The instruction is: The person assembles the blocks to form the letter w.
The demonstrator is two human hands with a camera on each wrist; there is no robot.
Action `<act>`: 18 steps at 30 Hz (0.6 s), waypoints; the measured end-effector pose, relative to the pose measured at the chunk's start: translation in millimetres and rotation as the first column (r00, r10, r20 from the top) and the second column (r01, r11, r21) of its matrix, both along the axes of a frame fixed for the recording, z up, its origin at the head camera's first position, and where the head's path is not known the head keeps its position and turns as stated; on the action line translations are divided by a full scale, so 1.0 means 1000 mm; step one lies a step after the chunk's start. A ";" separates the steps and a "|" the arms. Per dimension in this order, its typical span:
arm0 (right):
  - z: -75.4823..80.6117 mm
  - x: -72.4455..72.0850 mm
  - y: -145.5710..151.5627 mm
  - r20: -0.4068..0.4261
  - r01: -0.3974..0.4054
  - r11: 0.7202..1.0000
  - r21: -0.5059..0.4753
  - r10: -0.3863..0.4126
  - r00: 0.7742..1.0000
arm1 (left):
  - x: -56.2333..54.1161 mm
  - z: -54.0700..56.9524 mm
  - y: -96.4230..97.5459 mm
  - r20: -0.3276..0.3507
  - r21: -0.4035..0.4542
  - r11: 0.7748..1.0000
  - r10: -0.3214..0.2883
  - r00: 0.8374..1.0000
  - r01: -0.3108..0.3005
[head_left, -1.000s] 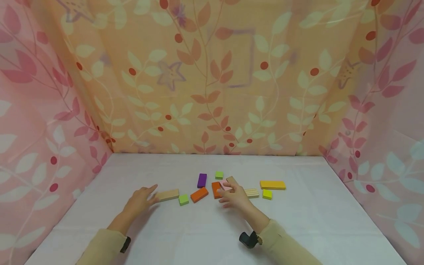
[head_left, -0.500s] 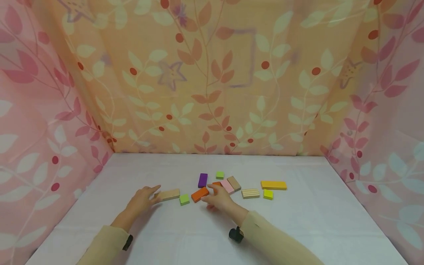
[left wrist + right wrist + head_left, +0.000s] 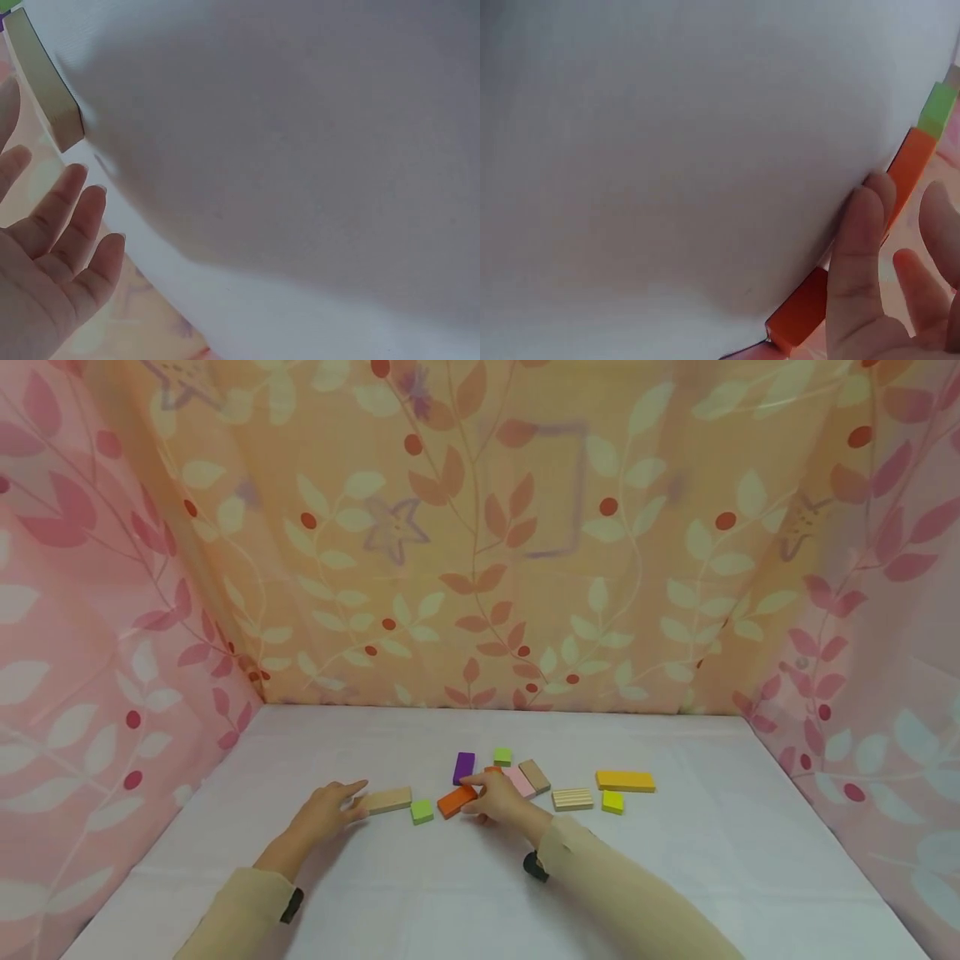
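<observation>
While the left hand (image 3: 327, 812) spread loose, empty fingers at the plank (image 3: 390, 801), the right hand (image 3: 505, 803) had its fingers at the right end of the nearer orange block (image 3: 454, 802); whether they pinched it could not be told. Left of that grip sat a green cube (image 3: 422, 812); beyond it, the purple block (image 3: 464, 767).

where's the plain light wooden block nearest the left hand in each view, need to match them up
Head: the wooden block sits lower left of centre, by the left hand.
Left wrist: the block is upper left.
Right wrist: probably the sliver at the upper right edge.
Shared landmark: the small lime-green block beside it, only a corner in left wrist.
</observation>
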State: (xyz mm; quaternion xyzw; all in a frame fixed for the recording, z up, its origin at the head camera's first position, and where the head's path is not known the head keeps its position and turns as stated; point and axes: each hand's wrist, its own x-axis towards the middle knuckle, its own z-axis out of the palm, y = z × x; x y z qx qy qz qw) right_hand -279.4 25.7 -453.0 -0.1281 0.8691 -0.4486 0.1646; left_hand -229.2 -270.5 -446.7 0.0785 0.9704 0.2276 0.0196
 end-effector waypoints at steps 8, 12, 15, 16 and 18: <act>0.000 -0.008 0.001 0.027 -0.045 0.998 0.052 0.044 0.999 | 0.000 0.003 0.002 0.017 0.004 0.999 -0.036 0.999 0.036; 0.001 -0.009 0.001 0.016 -0.066 0.994 0.088 0.065 0.998 | -0.002 0.000 0.001 0.015 0.003 0.999 -0.046 0.999 0.046; 0.001 -0.009 -0.001 0.010 -0.077 0.991 0.109 0.077 0.997 | -0.003 -0.002 0.000 0.005 0.005 0.999 -0.049 0.999 0.049; 0.001 -0.009 -0.001 0.007 -0.079 0.990 0.115 0.079 0.997 | -0.003 -0.003 0.000 0.002 0.006 0.999 -0.050 0.999 0.050; 0.000 -0.010 -0.002 -0.005 -0.078 0.989 0.127 0.079 0.997 | -0.003 -0.004 0.000 -0.006 0.006 0.999 -0.051 0.999 0.051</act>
